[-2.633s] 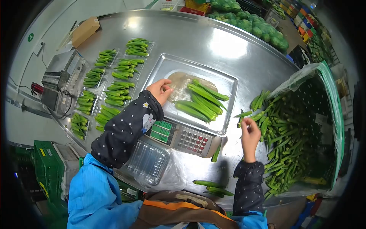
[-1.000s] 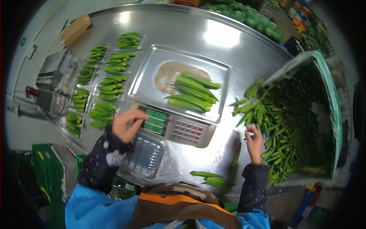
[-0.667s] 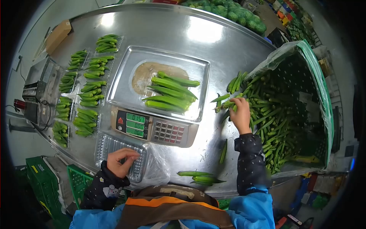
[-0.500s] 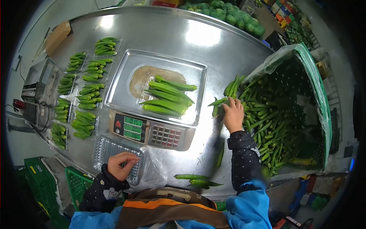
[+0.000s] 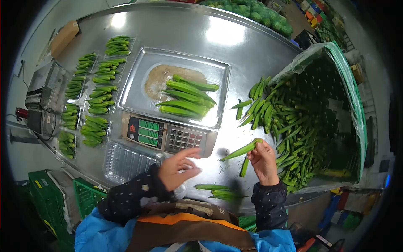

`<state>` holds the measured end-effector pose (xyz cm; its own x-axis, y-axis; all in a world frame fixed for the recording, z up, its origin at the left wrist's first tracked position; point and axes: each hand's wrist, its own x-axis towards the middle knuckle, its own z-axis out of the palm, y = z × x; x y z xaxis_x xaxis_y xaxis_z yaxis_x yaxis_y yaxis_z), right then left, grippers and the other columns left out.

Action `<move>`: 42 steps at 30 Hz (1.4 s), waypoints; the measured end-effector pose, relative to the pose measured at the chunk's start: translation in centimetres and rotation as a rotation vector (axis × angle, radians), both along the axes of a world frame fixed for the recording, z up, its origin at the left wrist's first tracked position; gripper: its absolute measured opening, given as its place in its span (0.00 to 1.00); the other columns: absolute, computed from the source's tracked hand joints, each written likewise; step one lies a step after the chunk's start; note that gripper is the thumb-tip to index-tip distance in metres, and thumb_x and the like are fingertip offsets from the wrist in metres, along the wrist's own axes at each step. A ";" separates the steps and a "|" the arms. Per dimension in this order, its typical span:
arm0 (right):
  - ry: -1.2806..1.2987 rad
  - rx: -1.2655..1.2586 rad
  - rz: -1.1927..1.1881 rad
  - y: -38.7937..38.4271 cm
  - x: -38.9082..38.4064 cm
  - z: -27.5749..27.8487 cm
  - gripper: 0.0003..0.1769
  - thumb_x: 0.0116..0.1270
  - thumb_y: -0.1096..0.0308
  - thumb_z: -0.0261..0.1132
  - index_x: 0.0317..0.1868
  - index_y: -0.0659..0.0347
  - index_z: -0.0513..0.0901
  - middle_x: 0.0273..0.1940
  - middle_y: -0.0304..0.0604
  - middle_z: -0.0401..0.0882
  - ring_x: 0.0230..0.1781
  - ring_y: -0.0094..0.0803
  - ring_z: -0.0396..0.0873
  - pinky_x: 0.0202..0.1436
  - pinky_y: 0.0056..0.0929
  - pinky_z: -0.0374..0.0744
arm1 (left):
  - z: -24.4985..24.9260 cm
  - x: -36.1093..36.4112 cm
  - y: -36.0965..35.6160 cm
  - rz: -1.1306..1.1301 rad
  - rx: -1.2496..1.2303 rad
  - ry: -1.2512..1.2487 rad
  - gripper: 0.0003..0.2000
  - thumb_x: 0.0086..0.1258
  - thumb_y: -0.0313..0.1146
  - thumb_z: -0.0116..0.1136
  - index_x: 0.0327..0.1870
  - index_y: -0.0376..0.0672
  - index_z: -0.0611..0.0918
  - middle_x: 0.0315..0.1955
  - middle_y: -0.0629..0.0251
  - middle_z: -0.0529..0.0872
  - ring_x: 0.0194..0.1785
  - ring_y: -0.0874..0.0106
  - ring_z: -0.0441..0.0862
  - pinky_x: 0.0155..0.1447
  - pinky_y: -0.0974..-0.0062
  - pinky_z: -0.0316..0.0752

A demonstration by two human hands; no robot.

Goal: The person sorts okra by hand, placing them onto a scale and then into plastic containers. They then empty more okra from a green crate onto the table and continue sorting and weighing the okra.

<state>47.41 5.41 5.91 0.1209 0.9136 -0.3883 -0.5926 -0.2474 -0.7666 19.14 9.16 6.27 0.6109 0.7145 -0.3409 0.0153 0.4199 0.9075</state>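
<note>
My right hand (image 5: 265, 164) pinches a single okra pod (image 5: 241, 151) by its stem end, the tip pointing left. My left hand (image 5: 178, 168) is empty, fingers apart, above the front edge of the scale (image 5: 168, 136). On the scale's steel pan (image 5: 134, 94) rests a clear tray holding several okra pods (image 5: 189, 97); the display reads 0.157. A large heap of okra (image 5: 289, 122) spills onto the table from a lined green crate (image 5: 354, 113), to the right. Several loose pods (image 5: 220, 192) lie near the table's front edge.
Filled okra trays (image 5: 98, 101) stand in two columns on the left of the steel table (image 5: 176, 25). Stacked clear trays (image 5: 128, 164) sit left of my left hand. A wrapping machine (image 5: 42, 101) is at the far left, net-bagged green vegetables (image 5: 260, 17) beyond the back edge.
My right hand has drawn back from the heap toward me, now with an okra pod. My left hand has moved right and up from the empty trays, and its fingers have spread.
</note>
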 end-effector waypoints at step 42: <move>-1.759 -0.057 -0.440 2.6 11.4 -9.0 0.04 0.58 0.68 0.65 0.32 0.57 0.83 0.30 0.45 0.80 0.27 0.40 0.78 0.31 0.35 0.74 | -7.3 0.8 -5.5 -0.191 -0.123 0.230 0.09 0.65 0.26 0.59 0.46 0.38 0.81 0.39 0.65 0.84 0.42 0.80 0.80 0.48 0.83 0.74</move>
